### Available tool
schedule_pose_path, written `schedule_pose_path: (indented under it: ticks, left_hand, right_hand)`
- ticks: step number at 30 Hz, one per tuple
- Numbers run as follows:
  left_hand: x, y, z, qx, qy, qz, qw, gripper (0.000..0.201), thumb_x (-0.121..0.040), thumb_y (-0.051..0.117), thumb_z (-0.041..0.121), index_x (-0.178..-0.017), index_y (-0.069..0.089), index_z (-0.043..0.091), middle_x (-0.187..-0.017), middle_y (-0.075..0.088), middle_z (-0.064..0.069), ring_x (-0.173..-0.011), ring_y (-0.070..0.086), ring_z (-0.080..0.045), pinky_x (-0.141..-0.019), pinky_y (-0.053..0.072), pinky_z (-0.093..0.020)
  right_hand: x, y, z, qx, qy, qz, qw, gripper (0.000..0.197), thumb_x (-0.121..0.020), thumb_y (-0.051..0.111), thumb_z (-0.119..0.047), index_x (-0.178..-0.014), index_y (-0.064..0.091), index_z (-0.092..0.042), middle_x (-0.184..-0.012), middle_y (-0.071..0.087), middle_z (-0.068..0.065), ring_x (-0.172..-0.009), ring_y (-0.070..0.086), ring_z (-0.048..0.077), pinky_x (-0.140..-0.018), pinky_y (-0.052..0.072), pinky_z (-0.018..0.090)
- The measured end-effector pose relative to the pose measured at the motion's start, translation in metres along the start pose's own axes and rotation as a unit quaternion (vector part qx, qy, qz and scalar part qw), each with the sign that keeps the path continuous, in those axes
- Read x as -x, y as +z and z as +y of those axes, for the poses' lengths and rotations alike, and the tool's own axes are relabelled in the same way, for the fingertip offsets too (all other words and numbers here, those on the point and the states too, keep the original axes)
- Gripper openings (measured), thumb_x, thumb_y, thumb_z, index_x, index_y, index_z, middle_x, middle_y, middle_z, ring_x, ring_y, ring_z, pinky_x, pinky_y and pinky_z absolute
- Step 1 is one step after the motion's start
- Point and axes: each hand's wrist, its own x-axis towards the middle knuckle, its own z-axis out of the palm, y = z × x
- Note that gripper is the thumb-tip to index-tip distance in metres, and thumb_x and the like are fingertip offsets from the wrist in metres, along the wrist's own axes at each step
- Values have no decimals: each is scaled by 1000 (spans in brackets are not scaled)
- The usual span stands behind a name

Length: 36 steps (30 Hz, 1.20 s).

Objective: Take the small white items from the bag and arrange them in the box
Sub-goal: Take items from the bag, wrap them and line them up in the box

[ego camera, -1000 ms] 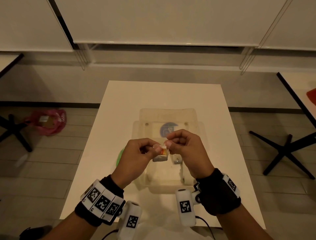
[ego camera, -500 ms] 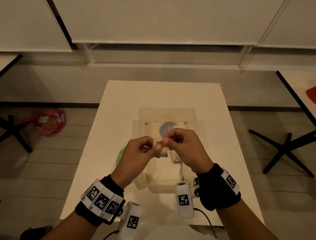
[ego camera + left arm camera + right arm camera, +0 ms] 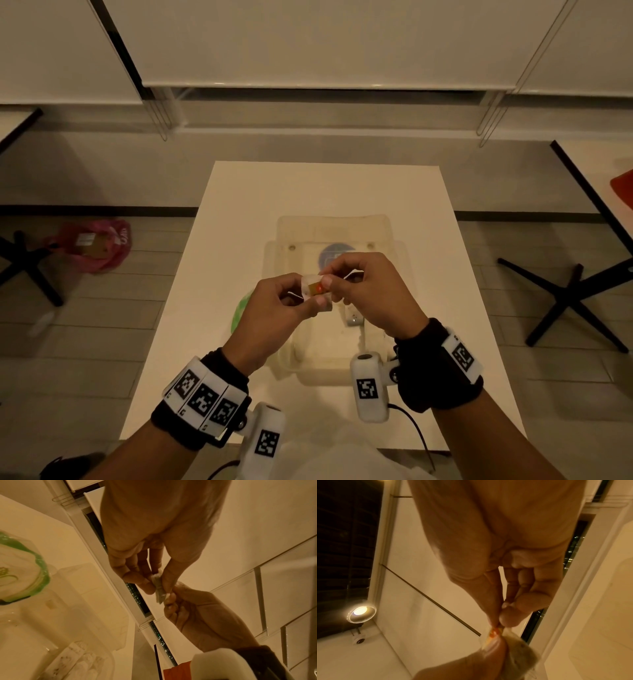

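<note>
Small packet (image 3: 315, 288) raised higher above box (image 3: 334, 371), both hands' fingers (image 3: 327, 282) still pinching it

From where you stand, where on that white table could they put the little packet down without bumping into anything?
The table is bare along its far end, beyond the clear box, and down the right strip beside it. The left side is tighter: a green-edged bag lies against the box. The middle is crowded, where the left hand and right hand pinch the packet.

White table (image 3: 267, 192) carrying a clear plastic box (image 3: 394, 255) at its centre, a green-rimmed bag (image 3: 239, 313) touching the box's left side.
</note>
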Motion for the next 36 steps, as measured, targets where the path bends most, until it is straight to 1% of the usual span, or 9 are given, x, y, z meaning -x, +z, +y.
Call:
schedule_pose_path:
  ticks: [3,9,13,17,19,21,26,30,36]
  left_hand:
    - [-2,0,-4,-18,1,10,1000,9,-89,73,15,-94,73,7,-88,78,-7,-75,69,-14,-64,46,-13]
    - [-6,0,-13,-38,8,36,999,15,-92,70,17,-85,71,3,-82,75,-14,-84,73,-30,-70,48,-21]
    - [-6,3,-15,-23,-9,9,1000,12,-91,72,20,-97,75,10,-90,78,-6,-88,75,-19,-80,54,-21]
    - [-3,-4,-29,-90,-24,71,993,9,-90,73,25,-99,75,22,-94,75,8,-81,68,-11,-80,54,-22]
    - [3,-10,-36,-101,-31,47,993,4,-92,70,18,-93,73,17,-85,73,3,-76,67,-16,-77,54,-24]
    - [12,-19,-46,-119,-55,-30,991,7,-94,66,13,-90,71,10,-75,70,-2,-68,64,-15,-73,53,-25]
    - [33,-56,-90,-234,-163,-199,937,16,-96,64,23,-87,70,11,-66,66,2,-60,59,-6,-64,49,-19]
    - [56,-78,-138,-275,-251,-212,904,18,-92,65,24,-79,70,13,-59,62,5,-53,52,-6,-59,44,-19]
    - [89,-98,-204,-320,-350,-208,856,19,-88,65,25,-70,66,20,-59,64,6,-50,55,-5,-58,47,-19]
  right_hand:
    - [-1,-1,1,37,2,6,999,8,-85,73,-10,-81,73,-16,-75,71,0,-62,65,12,-63,52,28]
    - [2,-5,0,74,3,-10,997,8,-86,74,-17,-79,72,-19,-74,69,-6,-64,63,6,-65,51,22]
    - [-2,-9,6,207,5,-44,977,9,-85,74,-23,-80,68,-27,-80,62,-11,-67,51,2,-66,43,20]
    - [-15,-16,36,229,55,-50,971,4,-85,75,-19,-82,72,-19,-75,63,-10,-63,52,0,-62,40,19]
    - [-23,-17,61,251,94,-53,962,3,-84,75,-16,-82,73,-16,-74,64,-8,-69,57,5,-63,40,21]
    - [-31,-13,87,277,136,-60,949,6,-84,75,-14,-80,71,-17,-78,65,-6,-79,61,12,-68,42,22]
    - [-44,-1,136,321,218,-88,917,12,-79,82,-20,-85,74,-13,-90,69,3,-88,63,19,-72,42,23]
    - [-51,7,158,330,247,-121,903,17,-79,82,-17,-94,77,-11,-105,72,5,-100,66,21,-83,50,25]
    - [-61,12,180,370,265,-122,882,17,-81,77,-16,-97,78,-13,-106,74,7,-99,67,24,-88,55,30]
